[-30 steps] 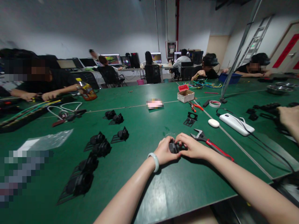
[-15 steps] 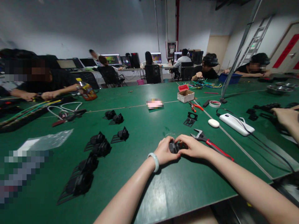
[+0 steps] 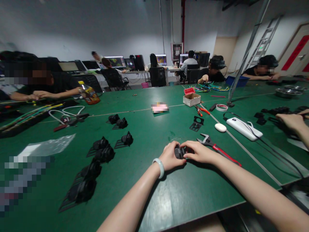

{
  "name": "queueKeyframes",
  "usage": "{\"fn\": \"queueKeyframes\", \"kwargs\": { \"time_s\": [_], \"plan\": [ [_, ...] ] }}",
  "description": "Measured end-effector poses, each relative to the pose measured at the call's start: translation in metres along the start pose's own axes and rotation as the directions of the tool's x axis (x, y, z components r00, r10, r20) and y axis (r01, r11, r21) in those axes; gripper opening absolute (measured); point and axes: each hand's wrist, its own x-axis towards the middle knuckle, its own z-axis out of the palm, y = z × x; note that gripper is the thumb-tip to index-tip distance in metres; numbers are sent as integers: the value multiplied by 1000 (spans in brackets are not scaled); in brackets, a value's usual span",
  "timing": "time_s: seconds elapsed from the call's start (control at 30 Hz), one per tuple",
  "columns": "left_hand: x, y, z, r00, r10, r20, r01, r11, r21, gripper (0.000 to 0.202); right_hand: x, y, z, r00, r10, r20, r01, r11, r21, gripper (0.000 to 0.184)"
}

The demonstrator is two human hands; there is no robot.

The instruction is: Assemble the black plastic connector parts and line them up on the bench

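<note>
Both my hands meet over the green table [image 3: 149, 193] near its front edge. My left hand [image 3: 170, 157], with a pale bangle on the wrist, is curled round a small black plastic part [image 3: 180, 152]. My right hand [image 3: 199, 152] closes on the same part from the right, fingertips pinching its top. Most of the part is hidden between my fingers. A red-handled adjustable wrench [image 3: 217, 149] lies just right of my right hand.
Several black parts on flat brackets [image 3: 101, 151] lie to the left, with a plastic bag [image 3: 48, 146] beyond. A bracket plate [image 3: 196, 123], red pliers [image 3: 202, 111], cardboard box [image 3: 191, 99], tape roll [image 3: 222, 107] and white power bank [image 3: 243, 128] sit ahead right. Other people work around the tables; a co-worker's hand [image 3: 291, 121] is at right.
My hands stay closed on the black part, shifting only slightly. The co-worker's hand at the right edge has moved leftward and up over the table.
</note>
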Motion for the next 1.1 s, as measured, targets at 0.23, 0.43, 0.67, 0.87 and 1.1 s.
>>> {"fn": "queueKeyframes", "kwargs": {
  "time_s": [0.23,0.43,0.67,0.87,1.1],
  "plan": [
    [0,3,0,1000,-7,-1,7,1000,9,48,1,5,3,1000,-6,-1,6,1000,-4,35],
    [0,2,0,1000,0,-2,0,1000,8,47,1,6,4,1000,-6,-2,6,1000,-5,34],
    [0,-1,1,1000,12,-6,-12,1000,-4,48,1,6,3,1000,-5,2,5,1000,-14,33],
    [0,-2,2,1000,10,-8,-10,1000,-6,48,1,4,3,1000,-18,7,18,999,-28,33],
    [0,-1,2,1000,11,-27,-12,1000,-21,50,-2,0,-1,997,-75,-9,75,996,-49,47]
  ]
}}
